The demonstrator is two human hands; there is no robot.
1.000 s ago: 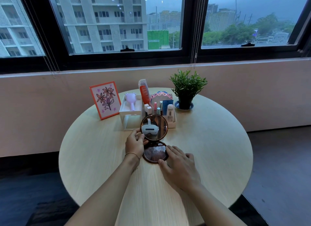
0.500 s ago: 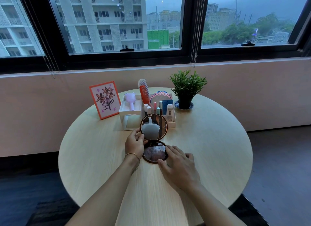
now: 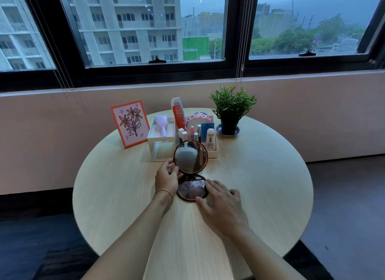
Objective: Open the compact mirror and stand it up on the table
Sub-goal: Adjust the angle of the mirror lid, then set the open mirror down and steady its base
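Since the earlier frame our mirror lid has tipped a little further upright.
We see the round table [image 3: 260, 175] bare on both sides; the compact mirror [image 3: 191, 171] stands open mid-table, our left hand [image 3: 166, 178] pinching its lid edge, our right hand [image 3: 223, 206] flat, fingertips on its base.

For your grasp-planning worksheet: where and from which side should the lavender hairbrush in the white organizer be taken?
Grip the lavender hairbrush by its handle, coming from above and the near side: the handle slants toward the viewer over the white organizer, with its head at the back.
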